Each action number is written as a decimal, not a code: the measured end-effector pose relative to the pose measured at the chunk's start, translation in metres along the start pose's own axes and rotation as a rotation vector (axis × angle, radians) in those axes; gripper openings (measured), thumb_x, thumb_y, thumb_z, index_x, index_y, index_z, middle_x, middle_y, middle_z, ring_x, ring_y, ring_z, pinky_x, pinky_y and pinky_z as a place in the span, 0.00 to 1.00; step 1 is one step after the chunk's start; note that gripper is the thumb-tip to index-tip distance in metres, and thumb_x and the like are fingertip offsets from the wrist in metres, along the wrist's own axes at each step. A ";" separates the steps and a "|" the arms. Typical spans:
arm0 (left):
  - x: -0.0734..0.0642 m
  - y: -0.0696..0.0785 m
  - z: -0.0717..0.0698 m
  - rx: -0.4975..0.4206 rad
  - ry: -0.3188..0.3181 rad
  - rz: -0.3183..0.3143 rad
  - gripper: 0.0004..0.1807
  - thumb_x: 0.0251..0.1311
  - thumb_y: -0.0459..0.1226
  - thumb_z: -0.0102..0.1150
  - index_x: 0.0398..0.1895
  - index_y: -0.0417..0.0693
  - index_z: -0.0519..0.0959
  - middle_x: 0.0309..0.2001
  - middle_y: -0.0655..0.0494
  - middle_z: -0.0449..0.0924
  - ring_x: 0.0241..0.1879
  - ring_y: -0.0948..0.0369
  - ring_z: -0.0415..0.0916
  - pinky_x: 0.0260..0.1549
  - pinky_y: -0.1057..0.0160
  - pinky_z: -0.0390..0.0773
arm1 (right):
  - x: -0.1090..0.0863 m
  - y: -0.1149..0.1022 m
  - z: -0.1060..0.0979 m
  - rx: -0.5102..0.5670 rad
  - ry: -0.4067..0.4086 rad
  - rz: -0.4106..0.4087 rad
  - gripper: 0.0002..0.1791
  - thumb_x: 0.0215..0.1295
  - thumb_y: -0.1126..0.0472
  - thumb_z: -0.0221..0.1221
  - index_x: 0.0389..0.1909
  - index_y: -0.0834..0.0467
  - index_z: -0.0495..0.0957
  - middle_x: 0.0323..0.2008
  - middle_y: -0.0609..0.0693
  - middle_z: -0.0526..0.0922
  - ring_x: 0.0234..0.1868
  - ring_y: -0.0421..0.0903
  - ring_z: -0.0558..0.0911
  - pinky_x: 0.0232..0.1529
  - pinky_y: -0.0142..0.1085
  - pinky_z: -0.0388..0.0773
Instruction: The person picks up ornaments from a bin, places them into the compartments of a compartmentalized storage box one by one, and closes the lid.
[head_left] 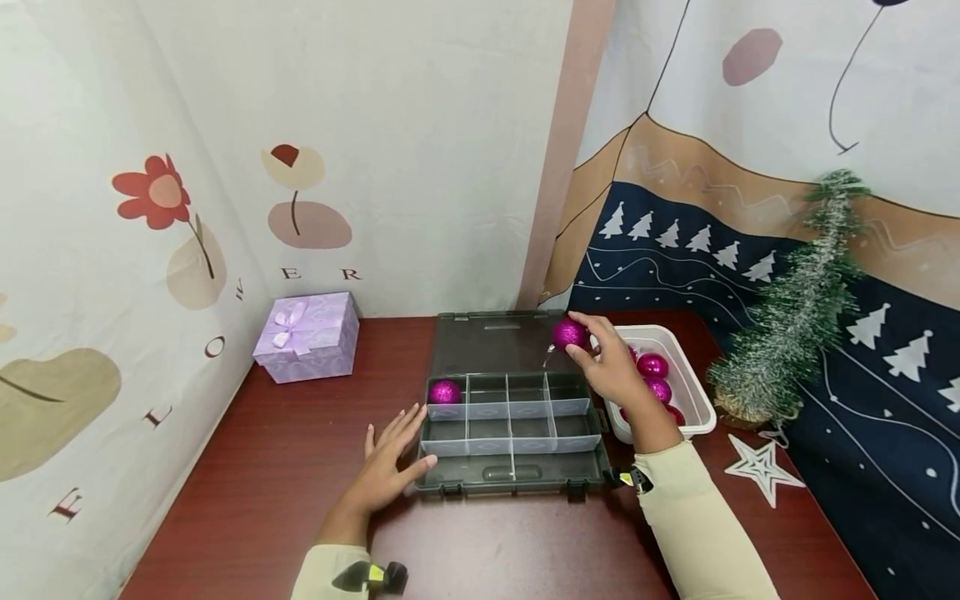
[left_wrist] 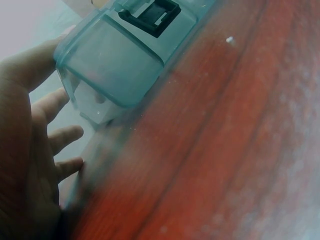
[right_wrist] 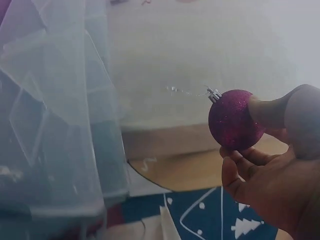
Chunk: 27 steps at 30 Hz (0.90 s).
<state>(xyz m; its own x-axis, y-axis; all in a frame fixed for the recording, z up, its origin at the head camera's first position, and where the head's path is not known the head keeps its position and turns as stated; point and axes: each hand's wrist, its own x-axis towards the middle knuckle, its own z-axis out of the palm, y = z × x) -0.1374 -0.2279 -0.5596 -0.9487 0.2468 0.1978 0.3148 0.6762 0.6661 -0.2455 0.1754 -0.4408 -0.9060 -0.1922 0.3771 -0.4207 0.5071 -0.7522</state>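
Observation:
My right hand (head_left: 611, 367) pinches a glittery magenta Christmas bauble (head_left: 569, 334) between thumb and fingers, above the right part of the opened lid. In the right wrist view the bauble (right_wrist: 236, 120) shows its silver cap and a thin hanging loop. A clear grey divider box (head_left: 517, 473) lies open on the table, its lid (head_left: 487, 350) folded back. Another glittery magenta bauble (head_left: 445, 392) sits in the back left compartment. My left hand (head_left: 390, 462) rests at the box's left side with fingers spread and straight, thumb at its front left corner.
A white tub (head_left: 701, 408) right of the box holds several magenta baubles (head_left: 652, 365). Farther right stand a small frosted tree (head_left: 802, 317) and a white star (head_left: 763, 469). A lilac gift box (head_left: 309, 337) stands back left on the wooden table (head_left: 300, 450).

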 end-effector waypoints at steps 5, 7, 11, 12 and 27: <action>-0.001 0.002 -0.001 0.009 0.011 0.004 0.47 0.69 0.53 0.67 0.87 0.51 0.63 0.86 0.42 0.62 0.84 0.30 0.56 0.73 0.13 0.30 | 0.004 -0.005 0.013 0.001 -0.046 -0.014 0.29 0.75 0.67 0.66 0.75 0.63 0.74 0.65 0.67 0.78 0.54 0.60 0.80 0.51 0.42 0.80; -0.001 0.003 -0.001 0.013 0.013 0.004 0.47 0.69 0.53 0.67 0.87 0.51 0.63 0.86 0.42 0.62 0.83 0.30 0.57 0.72 0.12 0.30 | 0.005 -0.007 0.019 0.007 -0.061 -0.018 0.28 0.75 0.67 0.66 0.74 0.63 0.75 0.65 0.66 0.78 0.54 0.60 0.80 0.51 0.44 0.80; -0.002 0.003 0.000 0.021 0.015 0.002 0.47 0.69 0.53 0.67 0.87 0.51 0.62 0.85 0.41 0.62 0.83 0.30 0.57 0.72 0.12 0.31 | 0.009 -0.013 0.029 0.031 -0.080 -0.055 0.28 0.74 0.68 0.68 0.72 0.64 0.76 0.65 0.66 0.79 0.55 0.59 0.80 0.51 0.45 0.80; -0.002 0.002 0.000 0.019 0.014 0.000 0.46 0.69 0.53 0.67 0.87 0.52 0.62 0.85 0.41 0.62 0.83 0.30 0.57 0.73 0.13 0.30 | 0.010 -0.015 0.031 0.036 -0.084 -0.070 0.28 0.73 0.68 0.68 0.72 0.65 0.76 0.64 0.66 0.80 0.54 0.59 0.80 0.50 0.46 0.80; 0.000 0.003 -0.002 0.025 0.011 -0.005 0.47 0.69 0.53 0.67 0.87 0.53 0.62 0.85 0.42 0.62 0.84 0.31 0.56 0.73 0.13 0.30 | 0.024 -0.026 0.068 0.032 -0.245 -0.085 0.28 0.74 0.67 0.68 0.73 0.63 0.77 0.64 0.64 0.82 0.52 0.56 0.80 0.51 0.45 0.82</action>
<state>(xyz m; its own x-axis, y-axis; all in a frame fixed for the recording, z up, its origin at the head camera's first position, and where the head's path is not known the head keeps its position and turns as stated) -0.1364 -0.2277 -0.5565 -0.9505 0.2356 0.2025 0.3105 0.6947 0.6489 -0.2596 0.1008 -0.4492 -0.8500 -0.4330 0.2999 -0.4933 0.4548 -0.7414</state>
